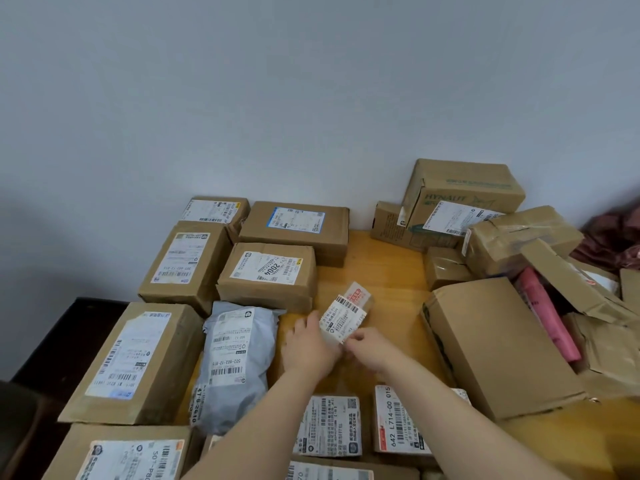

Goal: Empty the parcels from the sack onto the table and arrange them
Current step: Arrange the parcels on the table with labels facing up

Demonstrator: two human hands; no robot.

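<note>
A small parcel (pixel 348 311) wrapped in clear tape, with a white barcode label, is held over the middle of the wooden table (pixel 381 268). My left hand (pixel 310 344) grips its left side and my right hand (pixel 369 348) pinches its near edge. Cardboard parcels lie in rows on the left: one marked 2004 (pixel 268 271), a flat one (pixel 294 225) behind it, a tall one (pixel 187 261). A grey poly mailer (pixel 235 362) lies beside a large box (pixel 133 358). The sack (pixel 616 237), dark red, is at the far right edge.
On the right, a loose heap: a big plain box (pixel 491 344), a HYNAUT box (pixel 460 195), taped boxes and a pink mailer (pixel 547 317). Small labelled parcels (pixel 329 426) lie near me. The wall stands behind. A dark cabinet (pixel 59 344) is left of the table.
</note>
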